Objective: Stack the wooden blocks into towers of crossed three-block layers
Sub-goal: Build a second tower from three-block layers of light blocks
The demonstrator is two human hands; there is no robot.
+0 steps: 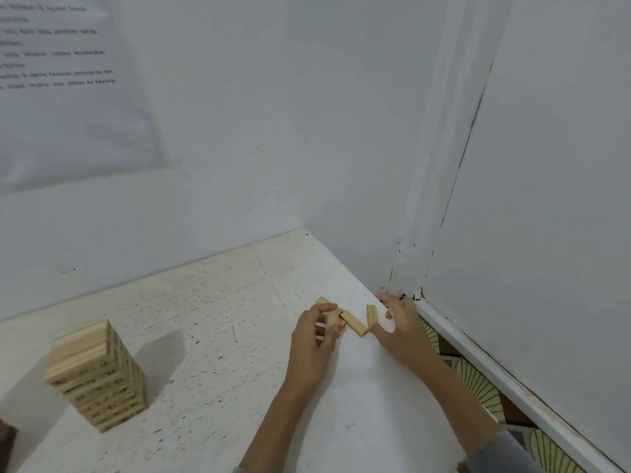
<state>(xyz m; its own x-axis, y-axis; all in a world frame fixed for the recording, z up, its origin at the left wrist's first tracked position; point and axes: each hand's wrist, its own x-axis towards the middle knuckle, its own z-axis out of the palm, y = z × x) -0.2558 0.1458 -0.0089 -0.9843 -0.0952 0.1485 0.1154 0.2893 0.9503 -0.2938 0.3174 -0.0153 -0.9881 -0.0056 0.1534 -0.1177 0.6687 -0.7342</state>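
L hand [314, 339] grips a pale rectangular wooden block [329, 314] on the white speckled tabletop [211, 336], near the far right corner. R hand [401, 327] is released, fingers splayed, touching an on-edge wooden block [371, 315]. A flat wooden block [353, 323] lies btwn the hands. Tall crossed-layer wooden block tower [97, 375] stands well apart, at left.
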